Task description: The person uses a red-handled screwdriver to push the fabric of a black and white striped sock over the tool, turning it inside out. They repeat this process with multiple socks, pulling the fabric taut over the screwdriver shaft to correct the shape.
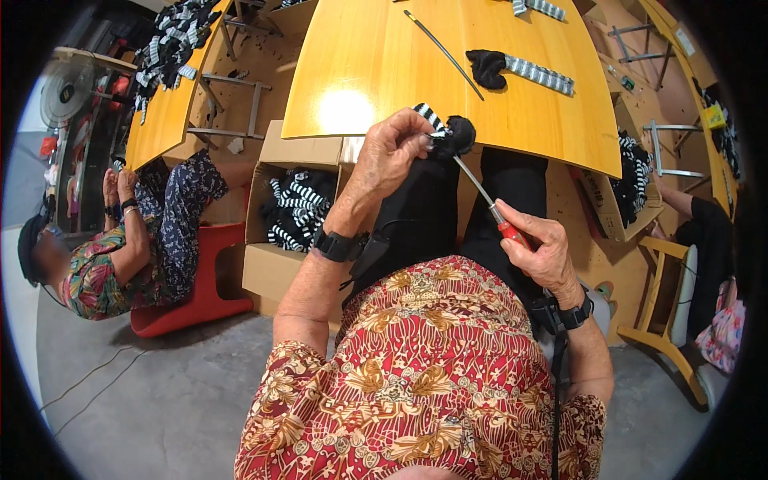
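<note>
My left hand [390,152] pinches a small fabric piece [458,134] with a black end and a black-and-white striped part, just off the near edge of the table [368,56]. In my right hand [538,244] is a screwdriver [484,192] with a red handle and a long metal shaft. The shaft's far end meets the black fabric, and its tip is hidden there. On the table beyond my hands lies another fabric piece [538,74], black at one end and grey-and-white striped at the other. A thin dark rod [445,54] rests to its left.
A cardboard box [272,268] of striped pieces stands left of my legs; another box [608,196] is at the right. At the left a person [120,256] sits on a red chair [200,280] by a table piled with fabric pieces [172,48]. A wooden chair [668,336] stands at the right.
</note>
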Action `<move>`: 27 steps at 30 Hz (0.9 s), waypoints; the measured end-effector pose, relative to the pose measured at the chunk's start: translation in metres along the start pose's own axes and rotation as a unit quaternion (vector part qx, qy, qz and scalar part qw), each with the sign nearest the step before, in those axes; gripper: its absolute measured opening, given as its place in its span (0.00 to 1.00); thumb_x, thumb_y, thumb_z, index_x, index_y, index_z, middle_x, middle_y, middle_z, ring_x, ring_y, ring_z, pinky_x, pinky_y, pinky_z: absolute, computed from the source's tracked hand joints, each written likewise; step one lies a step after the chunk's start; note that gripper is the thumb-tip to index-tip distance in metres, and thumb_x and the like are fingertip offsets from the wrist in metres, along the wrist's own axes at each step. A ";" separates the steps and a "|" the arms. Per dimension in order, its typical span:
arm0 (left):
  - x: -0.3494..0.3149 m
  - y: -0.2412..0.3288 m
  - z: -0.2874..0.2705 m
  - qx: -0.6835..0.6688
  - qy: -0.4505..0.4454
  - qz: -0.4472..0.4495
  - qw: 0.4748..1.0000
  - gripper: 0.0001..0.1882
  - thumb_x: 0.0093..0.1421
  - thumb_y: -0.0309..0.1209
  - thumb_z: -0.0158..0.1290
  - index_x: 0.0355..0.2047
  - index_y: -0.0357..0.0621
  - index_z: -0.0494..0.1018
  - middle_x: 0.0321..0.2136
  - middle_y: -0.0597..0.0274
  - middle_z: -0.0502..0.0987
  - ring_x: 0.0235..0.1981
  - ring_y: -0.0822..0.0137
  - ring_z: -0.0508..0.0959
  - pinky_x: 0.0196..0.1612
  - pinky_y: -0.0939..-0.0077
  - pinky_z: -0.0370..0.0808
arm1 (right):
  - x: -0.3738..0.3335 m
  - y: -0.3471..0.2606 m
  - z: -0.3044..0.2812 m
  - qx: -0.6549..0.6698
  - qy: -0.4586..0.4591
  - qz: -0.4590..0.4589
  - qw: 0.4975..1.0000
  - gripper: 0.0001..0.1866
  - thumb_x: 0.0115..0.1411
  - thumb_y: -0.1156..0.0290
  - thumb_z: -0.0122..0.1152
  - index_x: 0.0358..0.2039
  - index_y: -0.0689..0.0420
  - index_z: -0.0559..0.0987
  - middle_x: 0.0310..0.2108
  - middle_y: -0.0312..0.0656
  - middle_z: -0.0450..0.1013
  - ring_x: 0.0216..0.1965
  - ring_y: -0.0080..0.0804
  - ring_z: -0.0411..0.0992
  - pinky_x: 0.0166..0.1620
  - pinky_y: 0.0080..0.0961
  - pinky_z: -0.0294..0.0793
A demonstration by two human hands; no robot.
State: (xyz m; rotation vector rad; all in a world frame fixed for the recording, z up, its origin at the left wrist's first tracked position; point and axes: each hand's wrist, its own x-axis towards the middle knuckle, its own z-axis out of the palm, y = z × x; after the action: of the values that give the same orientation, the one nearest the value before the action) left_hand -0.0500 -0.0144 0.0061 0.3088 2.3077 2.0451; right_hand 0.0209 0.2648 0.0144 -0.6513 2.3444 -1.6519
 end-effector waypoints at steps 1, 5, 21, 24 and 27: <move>-0.004 0.007 0.002 0.015 -0.009 0.011 1.000 0.02 0.62 0.22 0.51 0.35 0.36 0.72 0.27 0.67 0.74 0.29 0.76 0.74 0.35 0.82 0.74 | 0.000 -0.003 -0.001 0.002 0.001 0.000 1.000 0.28 0.48 0.78 0.60 0.53 0.56 0.76 0.37 0.44 0.79 0.36 0.28 0.78 0.43 0.21 0.75; -0.021 0.030 0.009 0.031 -0.018 0.018 0.999 0.02 0.62 0.19 0.50 0.34 0.35 0.72 0.27 0.65 0.74 0.29 0.76 0.75 0.34 0.82 0.74 | 0.002 -0.014 0.001 0.002 0.001 -0.022 1.000 0.28 0.47 0.80 0.60 0.53 0.58 0.76 0.36 0.43 0.79 0.35 0.25 0.77 0.42 0.20 0.75; -0.052 0.054 0.017 0.197 0.045 0.229 0.952 0.06 0.55 0.15 0.54 0.33 0.36 0.72 0.24 0.58 0.74 0.25 0.63 0.78 0.28 0.74 0.73 | 0.035 -0.040 0.049 -0.015 0.079 -0.121 0.989 0.30 0.48 0.83 0.62 0.55 0.58 0.74 0.25 0.39 0.71 0.25 0.23 0.70 0.31 0.19 0.71; -0.053 0.053 0.018 0.226 0.065 0.269 0.934 0.07 0.55 0.15 0.53 0.34 0.36 0.72 0.24 0.58 0.75 0.26 0.64 0.78 0.29 0.75 0.74 | 0.039 -0.044 0.051 -0.047 0.087 -0.138 0.986 0.30 0.48 0.83 0.62 0.55 0.58 0.74 0.26 0.40 0.71 0.24 0.25 0.70 0.30 0.20 0.71; -0.054 0.057 0.011 0.221 0.074 0.245 0.941 0.07 0.56 0.16 0.54 0.36 0.36 0.72 0.25 0.61 0.75 0.26 0.69 0.77 0.29 0.77 0.74 | 0.045 -0.052 0.052 -0.074 0.084 -0.157 0.981 0.30 0.48 0.83 0.62 0.55 0.58 0.74 0.26 0.41 0.71 0.24 0.27 0.71 0.29 0.21 0.71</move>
State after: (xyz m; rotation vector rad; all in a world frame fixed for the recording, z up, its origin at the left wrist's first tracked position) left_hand 0.0112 -0.0069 0.0558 0.8511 3.0240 1.7233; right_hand 0.0143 0.1857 0.0488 -0.9937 2.6136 -1.7267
